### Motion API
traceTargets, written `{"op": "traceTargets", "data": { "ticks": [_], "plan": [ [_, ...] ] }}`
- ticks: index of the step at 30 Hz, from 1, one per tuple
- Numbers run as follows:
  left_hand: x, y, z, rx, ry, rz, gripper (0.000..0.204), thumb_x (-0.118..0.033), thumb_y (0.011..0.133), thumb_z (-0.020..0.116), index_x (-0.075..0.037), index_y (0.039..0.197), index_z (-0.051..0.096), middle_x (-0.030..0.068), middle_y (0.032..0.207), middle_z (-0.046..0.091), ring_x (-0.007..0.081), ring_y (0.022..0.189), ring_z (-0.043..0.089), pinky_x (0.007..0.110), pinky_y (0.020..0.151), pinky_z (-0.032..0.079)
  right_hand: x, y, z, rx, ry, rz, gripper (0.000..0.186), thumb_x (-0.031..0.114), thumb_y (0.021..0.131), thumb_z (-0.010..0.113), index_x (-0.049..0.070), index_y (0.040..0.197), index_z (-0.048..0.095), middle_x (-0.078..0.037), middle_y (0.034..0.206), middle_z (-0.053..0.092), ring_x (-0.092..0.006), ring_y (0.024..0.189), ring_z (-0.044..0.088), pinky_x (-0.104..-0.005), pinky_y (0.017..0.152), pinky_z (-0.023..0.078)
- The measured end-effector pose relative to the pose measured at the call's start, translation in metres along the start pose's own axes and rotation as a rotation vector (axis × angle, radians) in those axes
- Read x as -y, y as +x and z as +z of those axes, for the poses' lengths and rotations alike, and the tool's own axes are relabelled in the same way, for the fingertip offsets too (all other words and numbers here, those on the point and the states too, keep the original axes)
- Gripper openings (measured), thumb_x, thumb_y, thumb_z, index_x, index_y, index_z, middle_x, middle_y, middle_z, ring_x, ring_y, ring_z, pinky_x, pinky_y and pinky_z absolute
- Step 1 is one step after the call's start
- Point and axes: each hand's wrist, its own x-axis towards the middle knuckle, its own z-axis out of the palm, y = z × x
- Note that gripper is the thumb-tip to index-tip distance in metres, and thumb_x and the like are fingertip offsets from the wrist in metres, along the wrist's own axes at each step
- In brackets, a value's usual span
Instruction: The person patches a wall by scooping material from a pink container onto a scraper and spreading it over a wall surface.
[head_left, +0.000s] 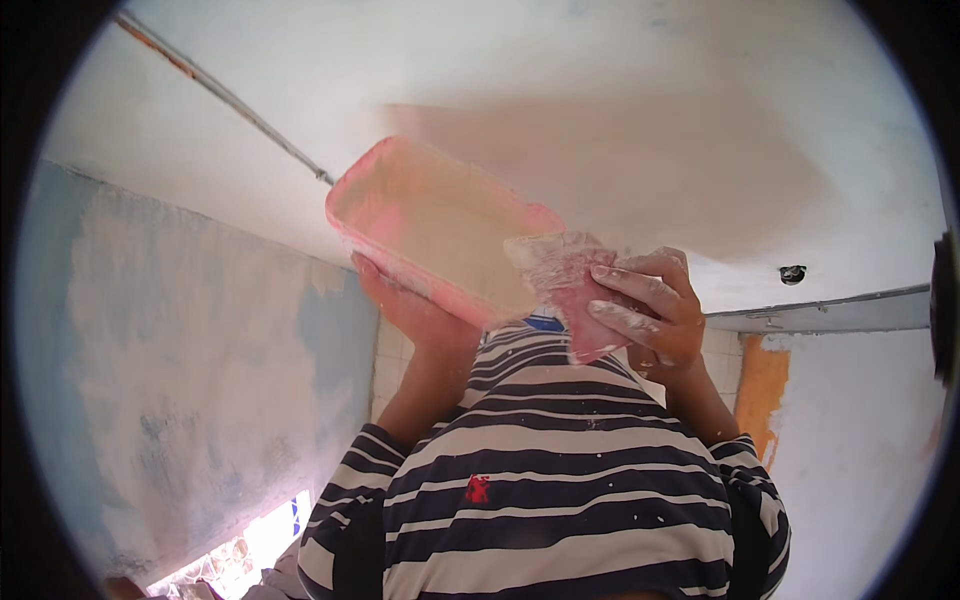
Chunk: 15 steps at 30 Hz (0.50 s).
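Note:
My left hand (425,318) is wrapped round the near left side of a pink rectangular tub (345,205), its thumb along the outer wall. Pale cream paste or thick liquid (440,225) covers much of the tub's inside. My right hand (655,305), its fingers smeared white, grips a flat pink piece (580,285) coated with whitish paste. It looks like a scraper, but its exact kind cannot be made out. The far edge of this piece overlaps the tub's right end; whether it touches the rim or the paste is unclear.
A pale, patchily coated surface (640,60) spans the top, with a cable (230,95) along it and a small dark hole (792,274). A blue wall (190,370) with whitish patches stands left. At right is a white wall (860,430) beside an orange strip (762,390).

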Motion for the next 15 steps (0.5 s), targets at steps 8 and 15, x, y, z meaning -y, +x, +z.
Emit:
{"op": "traceTargets", "data": {
  "ticks": [8, 15],
  "plan": [
    [0.0, 0.022, -0.04, 0.032, 0.039, 0.061, 0.061, -0.06, 0.101, 0.033, -0.016, 0.142, 0.043, 0.0036, 0.14, 0.045, 0.0221, 0.129, 0.047, 0.04, 0.104, 0.044, -0.011, -0.011, -0.009, 0.24, -0.184, -0.088, 0.024, 0.02, 0.074, 0.071, 0.017, 0.098, 0.074, -0.005, 0.112, 0.072, -0.0271, 0.096, 0.064, -0.0441, 0.078, 0.043],
    [0.004, 0.017, -0.038, 0.154, 0.013, 0.112, 0.059, -0.06, 0.101, 0.032, -0.017, 0.14, 0.044, 0.0032, 0.14, 0.046, 0.0205, 0.126, 0.049, 0.039, 0.099, 0.048, -0.024, -0.015, -0.032, 0.201, -0.193, -0.111, 0.017, 0.016, 0.082, 0.064, 0.01, 0.094, 0.074, -0.012, 0.107, 0.073, -0.0323, 0.09, 0.065, -0.0457, 0.074, 0.043]
  ]
}}
